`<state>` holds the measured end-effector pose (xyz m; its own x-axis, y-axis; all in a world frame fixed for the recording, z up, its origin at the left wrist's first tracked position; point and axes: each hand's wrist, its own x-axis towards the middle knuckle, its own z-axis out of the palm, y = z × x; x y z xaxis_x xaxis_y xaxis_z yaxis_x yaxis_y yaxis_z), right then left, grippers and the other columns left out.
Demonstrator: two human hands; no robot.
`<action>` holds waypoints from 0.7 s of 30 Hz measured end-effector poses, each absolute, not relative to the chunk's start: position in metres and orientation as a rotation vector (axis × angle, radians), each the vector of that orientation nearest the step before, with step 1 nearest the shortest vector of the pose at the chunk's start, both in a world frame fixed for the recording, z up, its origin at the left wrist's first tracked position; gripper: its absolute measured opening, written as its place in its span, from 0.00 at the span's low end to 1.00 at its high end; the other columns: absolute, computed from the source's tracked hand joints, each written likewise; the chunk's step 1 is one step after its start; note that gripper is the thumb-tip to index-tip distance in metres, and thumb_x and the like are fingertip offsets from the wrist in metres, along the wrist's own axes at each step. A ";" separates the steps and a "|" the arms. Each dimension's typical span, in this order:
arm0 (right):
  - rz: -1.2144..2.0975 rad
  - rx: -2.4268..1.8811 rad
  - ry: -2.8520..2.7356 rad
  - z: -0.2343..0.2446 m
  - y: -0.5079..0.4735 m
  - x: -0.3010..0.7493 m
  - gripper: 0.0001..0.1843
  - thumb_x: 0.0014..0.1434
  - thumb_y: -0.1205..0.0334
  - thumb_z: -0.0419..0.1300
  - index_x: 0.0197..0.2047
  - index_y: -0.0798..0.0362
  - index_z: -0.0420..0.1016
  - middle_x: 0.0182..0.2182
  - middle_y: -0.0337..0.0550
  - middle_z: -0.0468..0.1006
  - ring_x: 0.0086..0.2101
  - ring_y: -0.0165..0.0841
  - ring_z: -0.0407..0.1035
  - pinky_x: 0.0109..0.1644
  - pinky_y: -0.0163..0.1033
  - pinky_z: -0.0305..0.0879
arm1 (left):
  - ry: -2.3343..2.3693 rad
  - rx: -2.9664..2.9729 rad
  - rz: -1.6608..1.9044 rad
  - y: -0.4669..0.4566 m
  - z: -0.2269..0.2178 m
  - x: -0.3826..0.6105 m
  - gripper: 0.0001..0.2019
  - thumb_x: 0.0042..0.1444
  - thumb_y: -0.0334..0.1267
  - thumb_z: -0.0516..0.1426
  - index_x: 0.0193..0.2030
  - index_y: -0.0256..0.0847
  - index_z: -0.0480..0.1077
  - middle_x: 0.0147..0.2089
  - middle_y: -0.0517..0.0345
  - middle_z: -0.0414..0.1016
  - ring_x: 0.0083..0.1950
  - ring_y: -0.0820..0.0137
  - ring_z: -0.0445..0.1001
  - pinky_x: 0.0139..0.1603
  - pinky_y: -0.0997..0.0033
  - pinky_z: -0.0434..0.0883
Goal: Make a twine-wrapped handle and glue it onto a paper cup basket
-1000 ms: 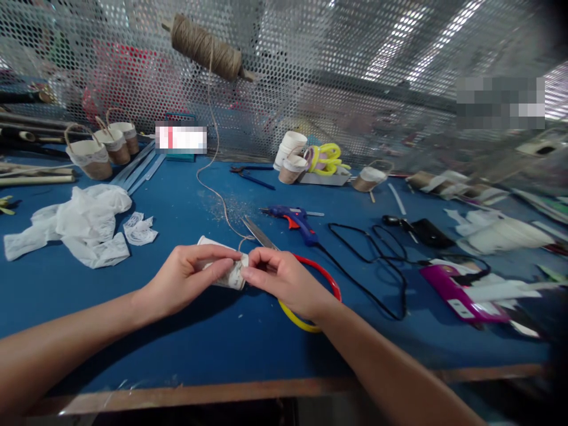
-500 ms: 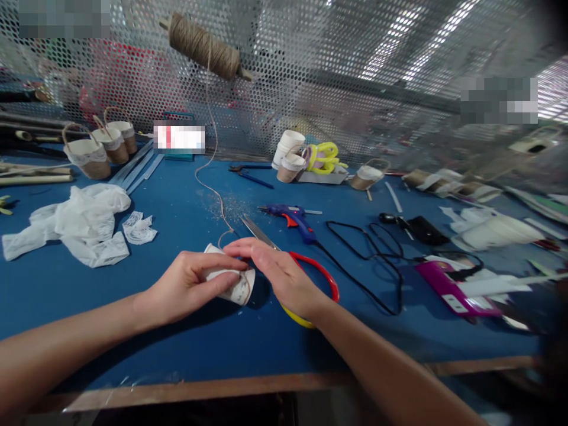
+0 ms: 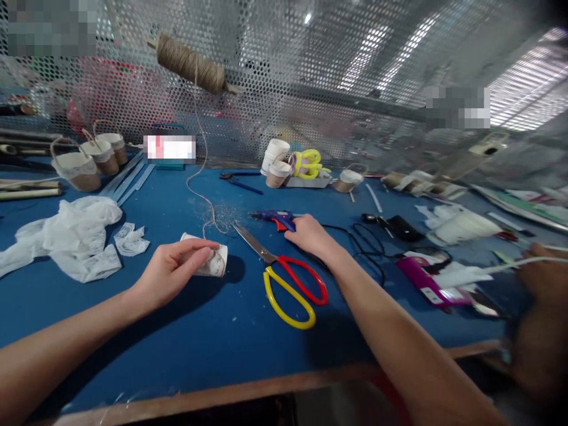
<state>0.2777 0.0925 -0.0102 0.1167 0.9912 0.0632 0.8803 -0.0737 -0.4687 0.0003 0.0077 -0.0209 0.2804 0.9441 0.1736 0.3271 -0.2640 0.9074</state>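
Observation:
My left hand (image 3: 171,272) is closed round a small white paper cup (image 3: 213,263) lying on its side on the blue table (image 3: 213,343). Twine (image 3: 197,177) runs from the cup up to a spool (image 3: 190,64) on the mesh wall. My right hand (image 3: 310,234) has reached out to the blue glue gun (image 3: 275,218) and lies over its handle with fingers curled round it. Scissors (image 3: 284,278) with red and yellow handles lie between my two hands.
White lace cloth (image 3: 71,236) lies at the left, with finished twine-wrapped cups (image 3: 82,165) behind it. Stacked cups (image 3: 277,160), pliers (image 3: 239,177), black cable (image 3: 368,260) and a magenta tool (image 3: 426,278) sit at back and right. Another person's hand (image 3: 544,278) shows at far right.
My right hand left the cup and moved right and away to the glue gun, uncovering the scissors. My left hand kept hold of the cup. The view shifted a little.

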 end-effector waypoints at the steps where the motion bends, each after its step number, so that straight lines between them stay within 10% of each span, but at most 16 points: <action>1: 0.407 -2.017 -1.809 -0.013 0.095 0.279 0.12 0.37 0.75 0.61 0.14 0.52 0.62 0.19 0.46 0.70 0.36 0.47 0.68 0.41 0.46 0.61 | 1.161 1.754 0.986 0.009 -0.022 0.000 0.13 0.56 0.40 0.50 0.40 0.37 0.72 0.36 0.54 0.77 0.35 0.71 0.73 0.35 0.75 0.69; 9: 0.719 -1.801 -1.664 0.009 0.066 0.271 0.15 0.48 0.65 0.57 0.41 0.54 0.61 0.26 0.40 0.72 0.26 0.30 0.69 0.31 0.37 0.65 | 1.120 1.684 1.007 0.011 -0.024 0.001 0.13 0.56 0.40 0.50 0.41 0.37 0.72 0.39 0.53 0.77 0.37 0.70 0.73 0.37 0.74 0.69; 13: 1.310 -1.449 -1.576 0.028 0.038 0.259 0.10 0.48 0.57 0.60 0.30 0.55 0.66 0.17 0.35 0.68 0.19 0.25 0.63 0.23 0.33 0.62 | 1.150 1.636 1.019 0.011 -0.022 0.001 0.14 0.55 0.41 0.51 0.41 0.38 0.73 0.37 0.54 0.76 0.35 0.70 0.72 0.35 0.74 0.68; 21: 1.205 -1.498 -1.890 0.026 0.008 0.244 0.10 0.49 0.55 0.60 0.28 0.53 0.71 0.14 0.34 0.68 0.15 0.25 0.61 0.18 0.32 0.59 | 1.192 1.584 1.002 0.011 -0.019 0.002 0.13 0.54 0.41 0.51 0.39 0.38 0.73 0.33 0.55 0.76 0.32 0.72 0.70 0.33 0.75 0.67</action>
<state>0.2440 0.0076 0.0264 -0.3147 0.9338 -0.1700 0.5483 0.0327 -0.8357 0.0024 0.0108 -0.0194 0.2108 0.9734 0.0895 0.2552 -0.1431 0.9562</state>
